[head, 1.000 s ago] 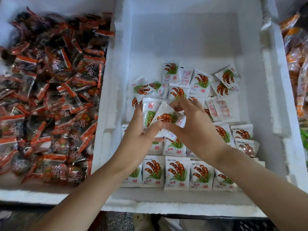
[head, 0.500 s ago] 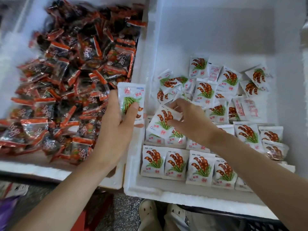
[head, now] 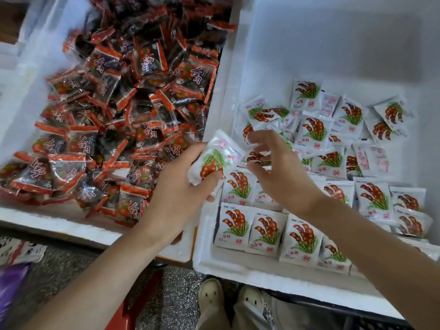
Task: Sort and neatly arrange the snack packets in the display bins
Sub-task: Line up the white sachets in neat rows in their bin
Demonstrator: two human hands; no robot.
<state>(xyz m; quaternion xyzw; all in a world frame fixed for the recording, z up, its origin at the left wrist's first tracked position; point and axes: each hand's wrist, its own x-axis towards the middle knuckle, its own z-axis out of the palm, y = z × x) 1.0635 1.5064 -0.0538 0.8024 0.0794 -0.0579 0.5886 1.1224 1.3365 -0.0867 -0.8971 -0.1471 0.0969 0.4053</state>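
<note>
The right bin (head: 333,44), a white foam box, fills most of your view on the right, and its floor is only partly covered. The left bin (head: 47,225), also white foam, sits just beside it, their walls touching. In the left bin the dark packets (head: 133,103), clear wrappers with red-orange edges, lie in a loose heap right up to the shared wall. In the right bin the white packets (head: 235,225), printed with brown pods and green leaves, stand in neat rows along the near wall, while those further back lie scattered at all angles, a few face down. Your left hand (head: 176,194) is over the shared wall, thumb and fingers curled round one loose packet (head: 214,158) of the white sort, held tilted above the rim. Your right hand (head: 283,179) hovers over the middle rows with fingers half bent; it is blurred, and I cannot tell whether it pinches a packet. Below the bins, pale shoes (head: 210,294) stand on speckled floor.
</note>
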